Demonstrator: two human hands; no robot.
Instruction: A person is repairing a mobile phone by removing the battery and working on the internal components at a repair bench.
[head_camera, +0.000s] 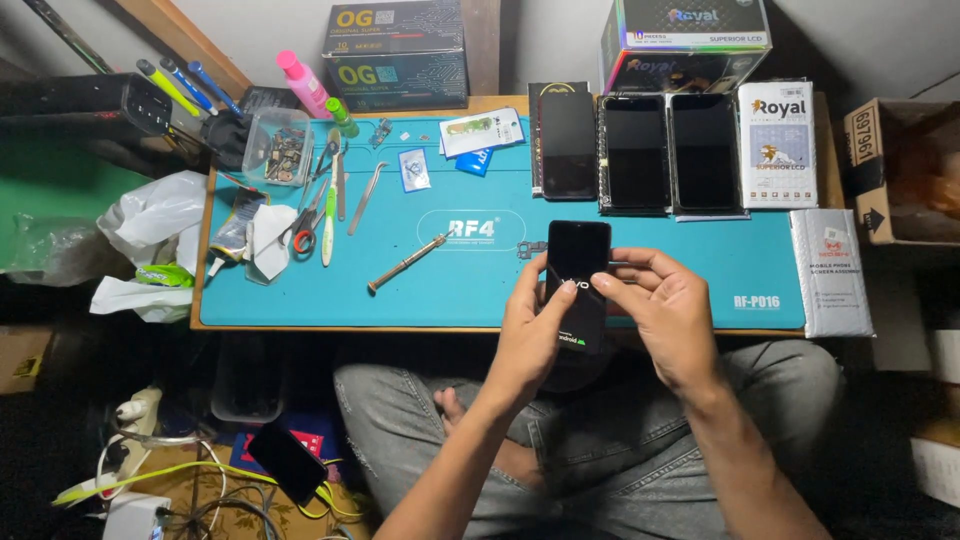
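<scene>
The left hand (530, 325) and the right hand (660, 310) together hold a slim black rectangular smartphone (577, 270), screen up and lit with a start-up display, just over the near edge of the teal silicone repair mat (450, 290). The left hand cups the phone's lower left side with its thumb laid on the glass, while the right hand closes around the right edge, fingers curled behind and thumb pressing near the middle; both grips are snug on the phone, probably so the screen stays steady and readable from above. On the mat to the left of the phone lies a thin brass-coloured metal screwdriver (405, 263), set at a slant within easy reach. Further left on the mat sit metal tweezers (366, 198) and red-handled scissors (307, 235), and at the mat's far left corner a clear plastic tub of small parts (277, 147), grouped as a tool zone away from the working spot. Along the mat's far edge beyond the phone, three dark flat replacement screens (635, 150) lie side by side, with a white flat carton (776, 145) to their right. Below the mat's near edge, grey denim trousers (420, 400) show the person sitting cross-legged.
</scene>
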